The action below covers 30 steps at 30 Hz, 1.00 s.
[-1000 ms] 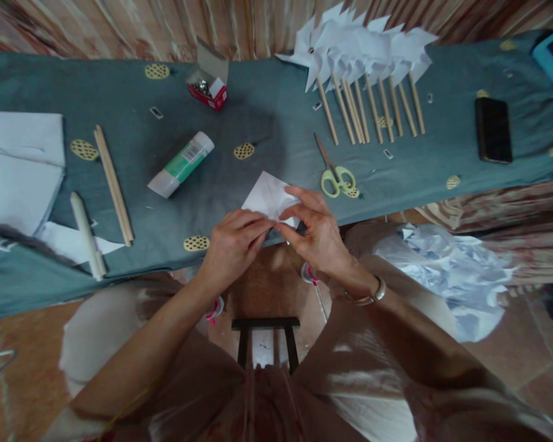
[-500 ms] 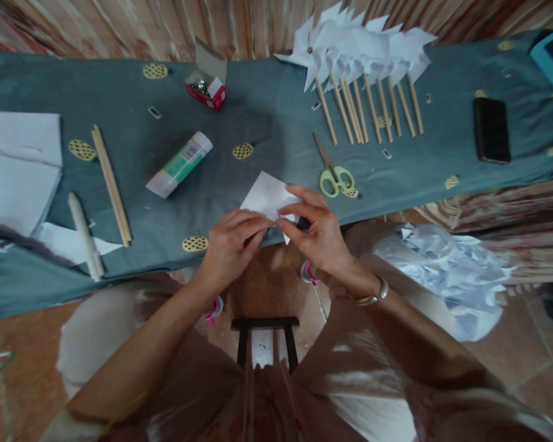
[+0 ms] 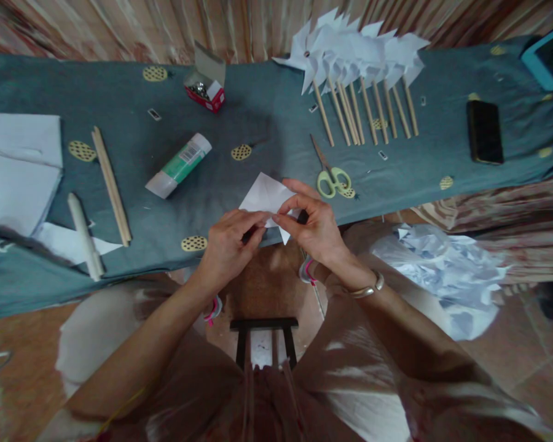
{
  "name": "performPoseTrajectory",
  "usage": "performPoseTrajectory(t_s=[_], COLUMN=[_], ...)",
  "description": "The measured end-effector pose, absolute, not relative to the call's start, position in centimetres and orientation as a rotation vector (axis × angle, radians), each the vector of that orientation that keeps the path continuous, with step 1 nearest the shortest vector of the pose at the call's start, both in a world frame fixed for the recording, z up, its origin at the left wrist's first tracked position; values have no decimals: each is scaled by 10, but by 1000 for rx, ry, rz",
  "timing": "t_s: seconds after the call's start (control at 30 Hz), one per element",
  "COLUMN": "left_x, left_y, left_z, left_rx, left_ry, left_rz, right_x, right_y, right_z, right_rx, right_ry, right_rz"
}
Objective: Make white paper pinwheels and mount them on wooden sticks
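A white paper piece (image 3: pixel 263 193) with cut, pointed corners is held over the table's near edge. My left hand (image 3: pixel 233 242) pinches its lower left edge, thumb and index finger together. On the right, my right hand (image 3: pixel 314 224) has thumb and index finger pressed on the paper near the left fingertips, its other fingers curled behind. Green-handled scissors (image 3: pixel 334 179) lie just beyond my right hand. A glue stick (image 3: pixel 180 166) lies beyond my left hand. Farther back rest several white paper pinwheels (image 3: pixel 336 52) on wooden sticks.
The green tablecloth (image 3: pixel 258 129) also bears a red box (image 3: pixel 206 95) of small metal pieces, wooden sticks (image 3: pixel 112 186), a white tube (image 3: pixel 84 236), paper sheets (image 3: pixel 21 166), a black phone (image 3: pixel 485 132) and a blue-framed device (image 3: pixel 550 58). A bag of paper scraps (image 3: pixel 447 276) sits at right.
The right index finger and thumb have closed in toward the left fingertips on the paper. The view has shifted slightly.
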<state>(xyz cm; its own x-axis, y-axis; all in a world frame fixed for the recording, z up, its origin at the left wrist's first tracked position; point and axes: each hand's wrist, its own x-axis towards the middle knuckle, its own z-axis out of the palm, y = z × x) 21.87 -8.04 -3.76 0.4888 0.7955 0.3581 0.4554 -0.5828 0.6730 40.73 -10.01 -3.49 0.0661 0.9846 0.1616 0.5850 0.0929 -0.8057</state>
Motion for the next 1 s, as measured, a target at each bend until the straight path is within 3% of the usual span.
performPoseTrajectory(t_s=[0.43, 1.0], left_x=[221, 221], left_y=[-76, -77], left_z=[-42, -41], left_rx=[2253, 2248], left_ry=[1050, 1036], left_rz=[918, 943], right_x=[397, 406], right_y=[-106, -114], right_z=[-28, -30], right_rx=[-1545, -1589], right_ry=[-1926, -1845], right_rz=[380, 364])
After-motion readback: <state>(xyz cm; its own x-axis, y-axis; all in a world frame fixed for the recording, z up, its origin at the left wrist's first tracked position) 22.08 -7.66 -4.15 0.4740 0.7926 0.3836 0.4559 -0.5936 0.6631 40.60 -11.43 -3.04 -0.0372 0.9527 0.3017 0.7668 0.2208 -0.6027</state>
